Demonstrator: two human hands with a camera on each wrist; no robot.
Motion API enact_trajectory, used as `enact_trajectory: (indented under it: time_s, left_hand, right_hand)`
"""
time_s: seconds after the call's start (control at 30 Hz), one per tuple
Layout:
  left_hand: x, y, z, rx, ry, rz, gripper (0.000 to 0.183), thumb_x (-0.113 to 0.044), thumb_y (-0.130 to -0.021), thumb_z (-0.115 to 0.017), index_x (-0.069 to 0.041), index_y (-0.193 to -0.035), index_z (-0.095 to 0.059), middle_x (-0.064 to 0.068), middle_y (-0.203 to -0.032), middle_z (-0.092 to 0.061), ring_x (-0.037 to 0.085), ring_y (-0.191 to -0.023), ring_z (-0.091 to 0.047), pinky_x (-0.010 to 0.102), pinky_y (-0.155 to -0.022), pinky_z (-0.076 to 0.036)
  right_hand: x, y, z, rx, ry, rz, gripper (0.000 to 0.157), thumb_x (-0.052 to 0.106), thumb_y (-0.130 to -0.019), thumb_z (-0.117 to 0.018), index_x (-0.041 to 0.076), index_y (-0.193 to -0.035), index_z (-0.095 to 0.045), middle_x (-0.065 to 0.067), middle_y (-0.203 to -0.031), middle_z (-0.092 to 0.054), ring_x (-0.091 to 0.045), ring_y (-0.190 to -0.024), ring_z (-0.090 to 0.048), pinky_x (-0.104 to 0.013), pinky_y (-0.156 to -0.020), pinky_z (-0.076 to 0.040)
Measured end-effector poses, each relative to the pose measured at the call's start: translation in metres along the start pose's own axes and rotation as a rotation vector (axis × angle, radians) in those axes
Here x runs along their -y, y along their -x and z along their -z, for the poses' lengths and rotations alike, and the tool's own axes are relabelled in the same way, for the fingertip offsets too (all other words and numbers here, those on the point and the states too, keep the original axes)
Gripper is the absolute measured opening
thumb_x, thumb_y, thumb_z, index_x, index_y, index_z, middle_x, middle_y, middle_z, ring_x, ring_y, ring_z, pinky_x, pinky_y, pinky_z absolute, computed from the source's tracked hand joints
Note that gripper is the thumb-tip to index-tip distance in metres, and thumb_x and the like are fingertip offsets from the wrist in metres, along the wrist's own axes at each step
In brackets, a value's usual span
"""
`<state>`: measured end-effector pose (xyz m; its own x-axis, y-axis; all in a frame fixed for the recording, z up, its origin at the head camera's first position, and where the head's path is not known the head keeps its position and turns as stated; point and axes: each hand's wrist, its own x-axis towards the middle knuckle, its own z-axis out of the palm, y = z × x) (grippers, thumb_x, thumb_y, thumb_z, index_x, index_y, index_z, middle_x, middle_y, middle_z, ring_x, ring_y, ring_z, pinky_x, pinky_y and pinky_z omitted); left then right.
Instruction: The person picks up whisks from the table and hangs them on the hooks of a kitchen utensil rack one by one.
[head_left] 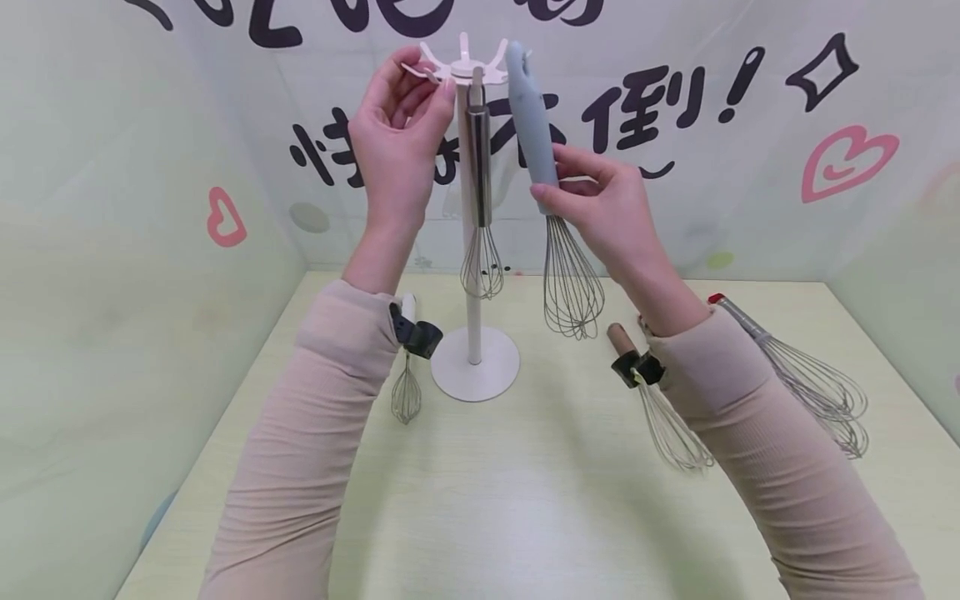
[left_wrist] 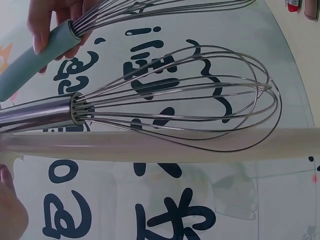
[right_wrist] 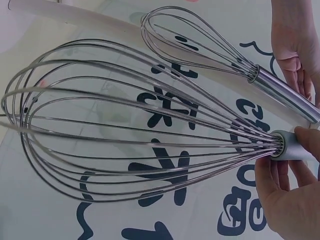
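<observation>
My right hand (head_left: 603,200) pinches the lower handle of a whisk with a light blue handle (head_left: 531,117), holding it upright, wires down. The handle's top is beside the hooks of a white stand (head_left: 474,250); whether it touches one I cannot tell. My left hand (head_left: 397,125) grips a hook at the stand's top left with curled fingers and thumb. A smaller steel-handled whisk (head_left: 480,167) hangs from a front hook. In the right wrist view, the blue whisk's wire loops (right_wrist: 145,125) fill the middle. The left wrist view shows the steel whisk's wires (left_wrist: 180,97) alongside the pole.
On the pale table (head_left: 480,500) lie a small white-handled whisk (head_left: 407,392) at left, a wooden-handled whisk (head_left: 671,425) at right, and a large steel whisk (head_left: 810,375) with a red tip, partly behind the right sleeve. A printed cloth (head_left: 697,233) stands behind.
</observation>
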<state>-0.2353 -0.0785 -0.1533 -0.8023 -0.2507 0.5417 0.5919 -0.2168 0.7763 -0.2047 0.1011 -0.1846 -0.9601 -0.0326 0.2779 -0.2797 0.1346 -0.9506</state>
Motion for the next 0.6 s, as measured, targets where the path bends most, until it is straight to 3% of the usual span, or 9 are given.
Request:
enact_trajectory:
  time_s: [0.23,0.6]
  left_hand:
    - [0.004,-0.004,0.002,0.001,-0.010,0.000,0.041,0.003,-0.083,-0.066,0.005,-0.123,-0.055,0.003,-0.101,-0.061,0.014,-0.100,-0.061,0.019,-0.099,-0.050]
    - [0.002,-0.003,0.000,0.011,-0.012,0.004,0.041,0.003,-0.083,-0.067,0.005,-0.123,-0.055,0.002,-0.101,-0.061,0.014,-0.100,-0.061,0.019,-0.099,-0.050]
  right_hand:
    - [-0.004,-0.003,-0.001,0.008,0.024,-0.031,0.046,0.003,-0.084,-0.069,0.013,-0.128,-0.061,-0.001,-0.101,-0.064,-0.009,-0.090,-0.066,-0.024,-0.088,-0.055]
    - [-0.010,-0.003,-0.006,0.028,-0.016,-0.002,0.047,0.001,-0.084,-0.068,0.009,-0.130,-0.059,-0.003,-0.102,-0.064,-0.011,-0.091,-0.065,-0.025,-0.088,-0.057]
